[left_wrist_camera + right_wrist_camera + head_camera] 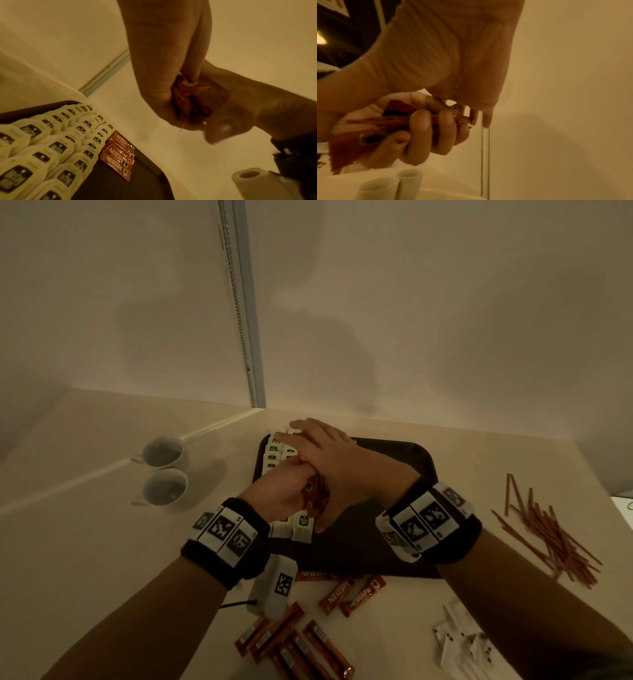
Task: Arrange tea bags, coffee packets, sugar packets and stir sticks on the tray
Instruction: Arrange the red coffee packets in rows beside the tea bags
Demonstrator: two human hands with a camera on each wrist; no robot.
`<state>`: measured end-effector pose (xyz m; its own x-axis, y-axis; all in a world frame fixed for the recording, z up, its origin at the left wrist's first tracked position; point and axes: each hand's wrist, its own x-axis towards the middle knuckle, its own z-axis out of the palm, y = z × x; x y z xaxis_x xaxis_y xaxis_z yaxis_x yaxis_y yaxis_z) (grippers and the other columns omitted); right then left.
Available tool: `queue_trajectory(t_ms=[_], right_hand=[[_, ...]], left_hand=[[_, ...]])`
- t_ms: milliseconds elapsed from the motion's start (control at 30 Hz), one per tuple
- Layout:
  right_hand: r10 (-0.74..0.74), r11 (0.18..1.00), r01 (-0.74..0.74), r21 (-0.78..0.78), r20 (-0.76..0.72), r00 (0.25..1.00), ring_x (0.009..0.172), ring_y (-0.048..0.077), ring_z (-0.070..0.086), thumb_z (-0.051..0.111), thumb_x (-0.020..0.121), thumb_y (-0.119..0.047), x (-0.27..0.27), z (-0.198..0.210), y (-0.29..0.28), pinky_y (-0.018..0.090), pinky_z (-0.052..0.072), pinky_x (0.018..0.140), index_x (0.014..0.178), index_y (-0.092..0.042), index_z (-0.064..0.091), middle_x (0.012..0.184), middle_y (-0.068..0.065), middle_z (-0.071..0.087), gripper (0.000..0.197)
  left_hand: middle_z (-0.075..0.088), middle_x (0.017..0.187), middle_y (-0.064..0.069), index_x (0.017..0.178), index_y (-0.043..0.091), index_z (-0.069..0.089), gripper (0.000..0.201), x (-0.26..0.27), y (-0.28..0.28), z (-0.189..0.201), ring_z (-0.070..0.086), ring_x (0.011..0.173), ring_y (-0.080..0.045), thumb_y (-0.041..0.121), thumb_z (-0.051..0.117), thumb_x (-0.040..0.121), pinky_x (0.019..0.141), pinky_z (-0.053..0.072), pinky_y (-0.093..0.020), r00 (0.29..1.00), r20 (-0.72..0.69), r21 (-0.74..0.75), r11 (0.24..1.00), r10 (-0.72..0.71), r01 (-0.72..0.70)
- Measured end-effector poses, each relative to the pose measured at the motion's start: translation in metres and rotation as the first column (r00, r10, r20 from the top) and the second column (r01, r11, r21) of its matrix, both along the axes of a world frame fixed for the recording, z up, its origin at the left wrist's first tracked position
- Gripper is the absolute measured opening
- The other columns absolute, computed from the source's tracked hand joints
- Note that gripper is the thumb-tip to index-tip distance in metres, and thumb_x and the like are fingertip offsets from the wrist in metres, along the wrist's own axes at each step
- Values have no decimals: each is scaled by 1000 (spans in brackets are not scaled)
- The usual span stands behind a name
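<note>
Coffee packets (373, 129) bunched inside left hand (279, 494) grip, right hand (329, 455) flat on top, over tray (404, 460)

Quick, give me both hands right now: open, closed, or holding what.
Left hand: closed, gripping a bundle of Nescafe coffee packets above the tray.
Right hand: open, fingers straight, touching the far end of that bundle.

The tray (404, 455) under my hands looks like dark matt plastic with a fine textured face. On it, the tea bags (56, 146) show pale matt paper, and just beside them the coffee packets (120, 152) show glossy red foil. Left of the tray, two cups (164, 470) look smooth, white and glazed.
</note>
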<state>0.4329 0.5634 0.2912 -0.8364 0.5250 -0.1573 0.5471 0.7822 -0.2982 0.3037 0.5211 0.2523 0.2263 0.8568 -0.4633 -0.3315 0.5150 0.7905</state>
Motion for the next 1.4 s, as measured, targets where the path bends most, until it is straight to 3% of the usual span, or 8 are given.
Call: queue_trajectory(t_ms=[100, 200, 333, 467, 600, 867, 1067, 1400], right_hand=[[34, 999, -34, 28, -12, 999, 129, 19, 25, 87, 53, -45, 0, -5, 4, 35, 29, 112, 144, -17, 24, 142, 3, 27, 114], [38, 999, -38, -1, -67, 997, 122, 14, 34, 86, 56, -43, 3, -10, 8, 21, 28, 104, 137, -19, 37, 136, 0, 34, 97], [-234, 953, 161, -256, -285, 930, 129, 12, 29, 87, 53, -44, 12, -14, 9, 25, 31, 108, 140, -25, 33, 140, -6, 26, 105], [-578, 789, 376, -485, -382, 721, 98, 11, 58, 76, 74, -34, 15, -27, 2, 26, 55, 81, 114, -19, 48, 111, -3, 55, 51], [-669, 712, 362, -601, -426, 608, 84, 14, 64, 64, 86, -14, 15, -37, -9, 18, 56, 64, 106, -13, 53, 101, 2, 59, 22], [-848, 511, 339, -790, -401, 346, 74, 7, 64, 47, 96, -9, 23, -29, -11, 18, 54, 64, 109, -9, 62, 96, -1, 60, 20], [-790, 611, 379, -695, -562, 245, 67, 3, 64, 62, 88, -12, 19, -20, -13, 19, 56, 64, 96, -18, 65, 88, -3, 63, 11], [-795, 607, 331, -722, -546, 265, 71, 5, 66, 59, 89, -9, 25, -28, -7, 20, 56, 66, 94, -15, 63, 86, -1, 65, 9]], left_hand=[[73, 98, -8, 106, 9, 63, 18, -4, 0, -3, 69, 94, -21, 15, 51, 94, 75, 53, -34, 1000, -4, -51, 999, 14, -14], [69, 113, -14, 118, 8, 61, 30, -6, 1, -6, 65, 106, -26, 20, 56, 90, 88, 51, -39, 1000, 19, -91, 996, 17, -15], [70, 108, -14, 122, 9, 58, 38, -9, 3, -8, 68, 98, -28, 22, 62, 87, 72, 55, -38, 986, 72, -92, 985, 152, -145], [71, 107, -13, 124, 10, 57, 40, -9, 9, -11, 69, 94, -26, 28, 62, 88, 66, 55, -36, 951, 93, -52, 956, 294, -290], [73, 80, -5, 104, 11, 62, 16, -5, 9, -11, 71, 67, -15, 21, 58, 92, 52, 53, -26, 949, 53, 40, 948, 312, -314], [70, 76, 0, 102, 10, 66, 29, -20, 3, -25, 60, 55, -11, 24, 71, 77, 43, 47, -21, 915, 23, -6, 916, 402, -402], [74, 88, -3, 115, 5, 62, 33, -18, -1, -29, 64, 62, -13, 17, 68, 85, 44, 46, -21, 946, -50, 6, 948, 319, -319], [73, 88, -5, 100, 12, 67, 19, -12, 1, -16, 65, 60, -12, 18, 70, 82, 44, 46, -20, 917, -162, 203, 921, 366, -332]])
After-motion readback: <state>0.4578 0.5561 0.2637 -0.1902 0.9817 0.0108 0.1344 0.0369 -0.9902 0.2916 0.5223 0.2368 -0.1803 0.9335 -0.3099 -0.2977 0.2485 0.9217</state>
